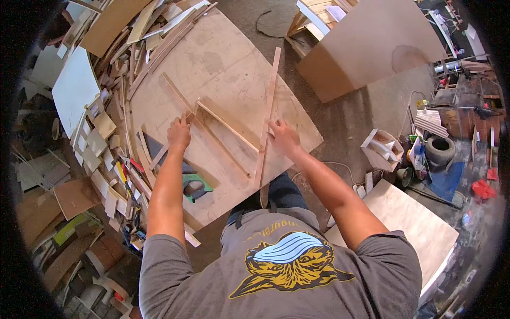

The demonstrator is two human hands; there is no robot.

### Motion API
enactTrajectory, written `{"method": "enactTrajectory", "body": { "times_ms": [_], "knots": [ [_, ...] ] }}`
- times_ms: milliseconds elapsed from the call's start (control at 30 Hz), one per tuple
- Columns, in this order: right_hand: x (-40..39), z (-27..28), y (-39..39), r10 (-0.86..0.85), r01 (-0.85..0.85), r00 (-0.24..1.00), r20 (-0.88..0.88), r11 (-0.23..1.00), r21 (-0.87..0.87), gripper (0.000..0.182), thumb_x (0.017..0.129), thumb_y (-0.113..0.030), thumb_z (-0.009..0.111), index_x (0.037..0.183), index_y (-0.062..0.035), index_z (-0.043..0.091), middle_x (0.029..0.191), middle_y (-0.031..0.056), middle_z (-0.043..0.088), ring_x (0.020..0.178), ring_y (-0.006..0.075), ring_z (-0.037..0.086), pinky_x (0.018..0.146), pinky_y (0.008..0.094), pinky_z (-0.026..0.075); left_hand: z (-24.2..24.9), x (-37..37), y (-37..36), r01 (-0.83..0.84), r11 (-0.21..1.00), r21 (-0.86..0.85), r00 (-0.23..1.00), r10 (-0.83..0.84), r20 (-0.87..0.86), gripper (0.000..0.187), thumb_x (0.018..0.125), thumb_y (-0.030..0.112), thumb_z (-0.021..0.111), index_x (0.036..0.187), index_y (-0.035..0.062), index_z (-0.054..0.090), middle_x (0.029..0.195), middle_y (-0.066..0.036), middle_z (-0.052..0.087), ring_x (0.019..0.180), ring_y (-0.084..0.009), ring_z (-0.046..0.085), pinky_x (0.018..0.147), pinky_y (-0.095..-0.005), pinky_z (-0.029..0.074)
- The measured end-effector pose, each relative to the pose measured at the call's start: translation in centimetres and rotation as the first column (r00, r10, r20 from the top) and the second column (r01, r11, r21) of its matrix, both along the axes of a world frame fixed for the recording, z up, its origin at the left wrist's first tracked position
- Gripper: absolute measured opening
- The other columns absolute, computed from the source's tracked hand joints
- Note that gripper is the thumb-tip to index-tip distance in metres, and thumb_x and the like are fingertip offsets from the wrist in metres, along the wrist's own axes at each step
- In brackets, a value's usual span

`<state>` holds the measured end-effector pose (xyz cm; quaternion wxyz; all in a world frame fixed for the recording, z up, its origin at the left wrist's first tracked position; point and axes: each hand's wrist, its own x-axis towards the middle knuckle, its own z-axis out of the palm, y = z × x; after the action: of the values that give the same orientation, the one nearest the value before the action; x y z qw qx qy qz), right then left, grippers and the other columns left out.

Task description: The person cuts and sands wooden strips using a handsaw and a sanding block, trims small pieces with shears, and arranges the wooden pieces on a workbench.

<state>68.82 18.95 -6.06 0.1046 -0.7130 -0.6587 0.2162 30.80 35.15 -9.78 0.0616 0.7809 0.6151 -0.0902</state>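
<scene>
Three wooden strips lie on a plywood sheet [223, 58] in front of me. My left hand [179, 133] has its fingertips closed at the middle of the long left strip [218, 142], which runs diagonally. A second, shorter strip [231, 126] lies slantwise, with its lower end close to the right strip. With its fingers bent at the edge, my right hand [284, 138] grips the long right strip [270, 101], whose top end reaches toward the sheet's far right edge. The undersides of both hands are hidden.
Scrap wood [114, 133] is heaped along the left side, with pliers-like tools [127, 178] nearby. A dark object on a green piece [204, 182] sits near the sheet's left edge. A large brown board [372, 48] leans at the back right. A tyre [440, 150] lies to the right.
</scene>
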Motion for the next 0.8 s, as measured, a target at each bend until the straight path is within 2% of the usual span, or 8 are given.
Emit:
{"method": "enactTrajectory", "body": {
  "times_ms": [100,200,267,300,400,500,600,800],
  "knots": [
    [0.6,-1.2,1.7,0.143,-0.149,0.985,0.098,0.987,0.061,0.043,0.09,-0.024,0.071,0.132,-0.0247,0.061,0.12,0.0132,0.059,0.117,0.0334,0.06,0.087,0.045,0.055,-0.2,0.3,-0.9,-0.022,0.969,0.245,0.998,0.005,0.069,0.057,0.094,0.03,0.067,0.146,0.0152,0.049,0.125,-0.013,0.06,0.115,-0.0343,0.06,0.09,-0.0495,0.052],
    [1.8,-2.8,3.4,0.259,-0.27,0.949,0.18,0.962,0.043,0.043,0.086,-0.025,0.074,0.128,-0.0248,0.064,0.124,0.0117,0.057,0.123,0.0314,0.055,0.09,0.044,0.054,0.9,4.0,-3.1,-0.186,0.924,0.334,0.968,0.114,0.222,0.043,0.091,0.029,0.07,0.129,0.0118,0.062,0.116,-0.014,0.064,0.11,-0.0355,0.062,0.09,-0.0484,0.052],
    [2.6,-2.8,4.4,0.306,-0.312,0.941,0.147,0.95,0.019,0.041,0.084,-0.027,0.075,0.124,-0.0228,0.066,0.126,0.0123,0.056,0.124,0.0324,0.055,0.091,0.0453,0.053,-2.2,5.3,-6.3,-0.101,0.983,0.151,0.843,0.004,0.538,0.027,0.091,0.03,0.07,0.108,0.009,0.07,0.103,-0.016,0.069,0.099,-0.0363,0.065,0.086,-0.0473,0.053],
    [3.0,-2.0,4.8,0.326,-0.33,0.94,0.103,0.944,0.021,0.039,0.083,-0.027,0.074,0.121,-0.0211,0.067,0.127,0.0134,0.056,0.123,0.0339,0.056,0.092,0.0468,0.053,-0.3,8.2,-8.7,-0.198,0.962,-0.185,0.796,0.268,0.543,0.03,0.09,0.036,0.072,0.097,0.0064,0.073,0.093,-0.019,0.07,0.09,-0.0371,0.067,0.08,-0.0472,0.053],
    [4.2,-2.4,5.4,0.389,-0.396,0.917,0.083,0.914,0.087,0.047,0.076,-0.031,0.081,0.12,-0.0209,0.068,0.128,0.0125,0.056,0.12,0.0328,0.056,0.09,0.0459,0.052,3.8,14.4,-14.2,-0.192,0.829,-0.525,0.817,0.431,0.382,0.055,0.093,0.059,0.064,0.098,0.0048,0.073,0.094,-0.021,0.073,0.088,-0.0406,0.07,0.076,-0.049,0.054],
    [4.5,-2.5,5.9,0.431,-0.442,0.896,0.104,0.885,0.144,0.05,0.072,-0.032,0.084,0.119,-0.0209,0.07,0.129,0.0099,0.057,0.117,0.0301,0.057,0.087,0.0438,0.052,2.3,17.6,-15.1,-0.303,0.782,-0.544,0.778,0.533,0.333,0.058,0.096,0.061,0.059,0.103,0.0053,0.072,0.095,-0.022,0.073,0.089,-0.042,0.071,0.077,-0.0497,0.054],
    [4.9,-3.7,6.0,0.45,-0.459,0.888,0.09,0.878,0.134,0.048,0.071,-0.03,0.085,0.116,-0.02,0.071,0.128,0.0069,0.058,0.116,0.0278,0.058,0.086,0.0419,0.054,2.3,19.6,-13.8,-0.368,0.814,-0.45,0.678,0.566,0.47,0.052,0.097,0.054,0.058,0.105,0.0041,0.07,0.095,-0.024,0.073,0.092,-0.0434,0.07,0.078,-0.0515,0.055],
    [5.2,-3.3,8.0,0.592,-0.604,0.797,0.121,0.777,0.177,0.045,0.071,-0.025,0.084,0.114,-0.0197,0.071,0.124,0.0035,0.059,0.116,0.0246,0.058,0.083,0.0386,0.056,1.3,17.6,-9.9,-0.497,0.784,-0.371,0.683,0.617,0.391,0.041,0.099,0.042,0.058,0.102,0.0026,0.068,0.093,-0.026,0.072,0.092,-0.0447,0.07,0.08,-0.0535,0.054]
  ]
}}
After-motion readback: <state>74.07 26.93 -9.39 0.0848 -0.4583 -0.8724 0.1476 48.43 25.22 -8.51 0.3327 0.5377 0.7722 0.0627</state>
